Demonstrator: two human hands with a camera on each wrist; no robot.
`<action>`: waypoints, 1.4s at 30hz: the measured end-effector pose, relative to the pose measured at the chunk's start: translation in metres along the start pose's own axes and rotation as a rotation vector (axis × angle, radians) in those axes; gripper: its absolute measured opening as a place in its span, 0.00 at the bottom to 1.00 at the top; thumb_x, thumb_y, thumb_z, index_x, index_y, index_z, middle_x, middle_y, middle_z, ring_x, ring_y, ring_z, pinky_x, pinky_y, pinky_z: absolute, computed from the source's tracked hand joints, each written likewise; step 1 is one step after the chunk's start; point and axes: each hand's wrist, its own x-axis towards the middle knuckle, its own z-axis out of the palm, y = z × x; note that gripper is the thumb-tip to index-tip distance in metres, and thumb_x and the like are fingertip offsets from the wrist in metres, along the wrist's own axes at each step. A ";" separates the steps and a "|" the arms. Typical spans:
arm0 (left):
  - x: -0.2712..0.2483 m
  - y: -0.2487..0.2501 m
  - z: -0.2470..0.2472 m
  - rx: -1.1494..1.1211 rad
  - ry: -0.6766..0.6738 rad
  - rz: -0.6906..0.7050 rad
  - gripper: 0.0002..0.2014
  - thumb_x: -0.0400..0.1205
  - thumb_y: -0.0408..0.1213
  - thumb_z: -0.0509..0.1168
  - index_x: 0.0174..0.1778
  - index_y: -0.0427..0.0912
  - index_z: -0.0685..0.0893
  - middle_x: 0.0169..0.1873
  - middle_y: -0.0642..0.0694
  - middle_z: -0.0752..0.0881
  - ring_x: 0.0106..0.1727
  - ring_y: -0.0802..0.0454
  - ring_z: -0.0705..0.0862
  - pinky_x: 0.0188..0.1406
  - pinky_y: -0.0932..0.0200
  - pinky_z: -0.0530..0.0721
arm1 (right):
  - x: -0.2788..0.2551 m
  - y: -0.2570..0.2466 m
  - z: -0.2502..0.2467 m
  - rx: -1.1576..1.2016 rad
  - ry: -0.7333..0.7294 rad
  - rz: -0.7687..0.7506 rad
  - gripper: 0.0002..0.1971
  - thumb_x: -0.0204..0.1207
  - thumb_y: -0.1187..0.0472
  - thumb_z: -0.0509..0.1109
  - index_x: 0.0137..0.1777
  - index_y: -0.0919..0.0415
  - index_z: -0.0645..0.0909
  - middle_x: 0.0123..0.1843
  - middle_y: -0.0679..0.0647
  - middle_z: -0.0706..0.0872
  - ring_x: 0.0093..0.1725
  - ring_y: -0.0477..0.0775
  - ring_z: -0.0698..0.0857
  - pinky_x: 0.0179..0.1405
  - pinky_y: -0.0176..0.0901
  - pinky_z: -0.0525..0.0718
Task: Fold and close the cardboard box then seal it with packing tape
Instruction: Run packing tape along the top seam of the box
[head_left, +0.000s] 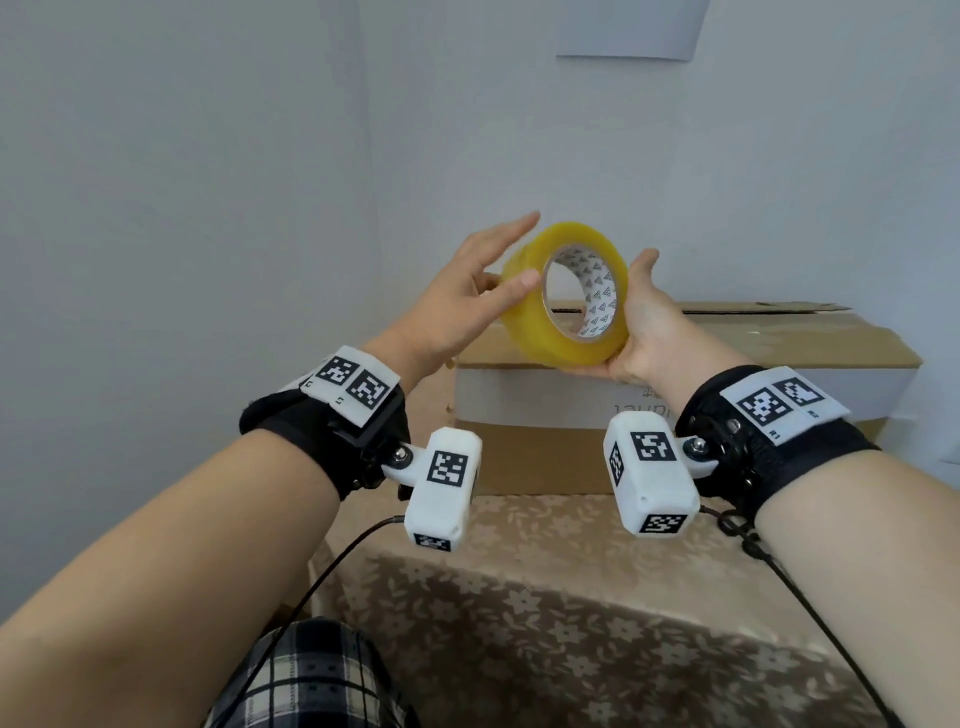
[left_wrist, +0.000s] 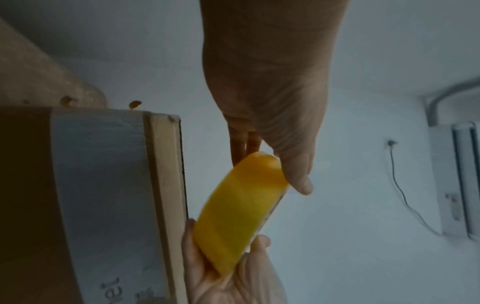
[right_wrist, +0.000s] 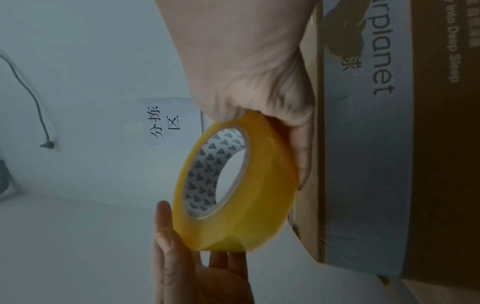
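While right hand (head_left: 641, 332) fingers grip tape roll (head_left: 563, 296), hole facing viewer, left hand (head_left: 467, 291) open

Right hand (right_wrist: 249, 67) curled round a yellow tape roll (right_wrist: 241, 183), thumb on its near rim, fingers behind, left hand (right_wrist: 197, 265) touching the roll's opposite side with straight fingers, printed cardboard box (right_wrist: 389, 144) just behind, paper sign (right_wrist: 168, 121) on the wall.

Desk (head_left: 597, 613) covered with a beige cloth, floral pattern. Pale wall (head_left: 208, 156) behind, with a white paper sheet (right_wrist: 172, 121) stuck on it — printed with black characters. Wall-mounted white unit (left_wrist: 457, 181) — a dark cable (left_wrist: 405, 195) hangs beside it. Plaid fabric (head_left: 306, 675) at lower frame edge.
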 end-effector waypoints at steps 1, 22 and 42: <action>0.000 0.000 -0.002 0.061 -0.030 0.022 0.25 0.79 0.47 0.67 0.72 0.65 0.68 0.75 0.53 0.65 0.68 0.47 0.78 0.62 0.55 0.80 | 0.001 0.001 -0.001 -0.041 0.000 -0.001 0.39 0.74 0.25 0.45 0.64 0.57 0.76 0.55 0.66 0.87 0.47 0.65 0.90 0.35 0.63 0.89; -0.014 -0.066 -0.062 -0.111 0.465 -0.163 0.15 0.85 0.53 0.55 0.62 0.50 0.75 0.53 0.50 0.81 0.47 0.48 0.86 0.46 0.58 0.84 | 0.034 0.019 0.075 -0.787 -0.368 -0.604 0.12 0.79 0.50 0.68 0.58 0.54 0.77 0.54 0.55 0.78 0.40 0.56 0.87 0.41 0.50 0.91; -0.005 -0.041 -0.042 0.241 0.508 -0.057 0.17 0.87 0.38 0.57 0.71 0.41 0.78 0.65 0.47 0.80 0.66 0.59 0.76 0.67 0.66 0.71 | 0.015 0.020 0.081 -1.558 0.082 -1.241 0.16 0.71 0.48 0.71 0.49 0.60 0.78 0.42 0.54 0.84 0.43 0.60 0.82 0.36 0.47 0.73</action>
